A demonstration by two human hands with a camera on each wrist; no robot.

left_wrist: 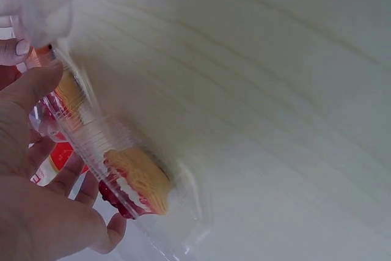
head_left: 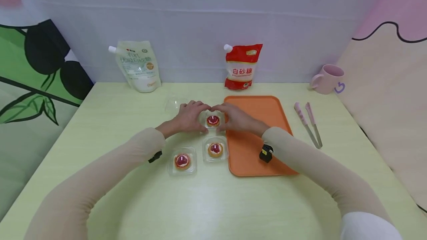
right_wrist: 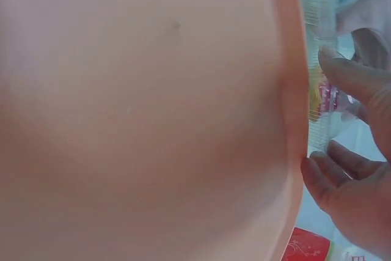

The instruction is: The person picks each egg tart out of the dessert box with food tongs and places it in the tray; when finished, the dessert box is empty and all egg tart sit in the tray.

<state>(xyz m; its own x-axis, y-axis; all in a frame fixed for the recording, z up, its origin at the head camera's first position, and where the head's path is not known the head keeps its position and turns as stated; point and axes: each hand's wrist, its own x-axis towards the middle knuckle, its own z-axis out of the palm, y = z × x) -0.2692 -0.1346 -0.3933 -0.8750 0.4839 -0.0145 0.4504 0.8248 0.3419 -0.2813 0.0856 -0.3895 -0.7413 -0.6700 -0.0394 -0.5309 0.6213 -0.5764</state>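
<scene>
Both hands are around a small clear plastic box with a red-topped tart [head_left: 212,120] in it, beside the tray's left edge. My left hand [head_left: 193,117] grips its left side, thumb near me and fingers at the far side. My right hand [head_left: 233,117] holds the right side the same way. Close in front lies a second boxed tart [head_left: 215,149], with a third boxed tart [head_left: 182,161] to its left. Beyond my left hand stands another clear box [head_left: 174,103], partly covered by that hand; the left wrist view shows a tart [left_wrist: 137,181] in clear plastic beside my fingers.
An orange tray [head_left: 257,166] lies under my right forearm. Farther right are two pink-handled utensils [head_left: 310,125] and a pink mug [head_left: 328,79]. Along the back wall stand a pale spouted pouch [head_left: 138,66] and a red sugar pouch [head_left: 242,66].
</scene>
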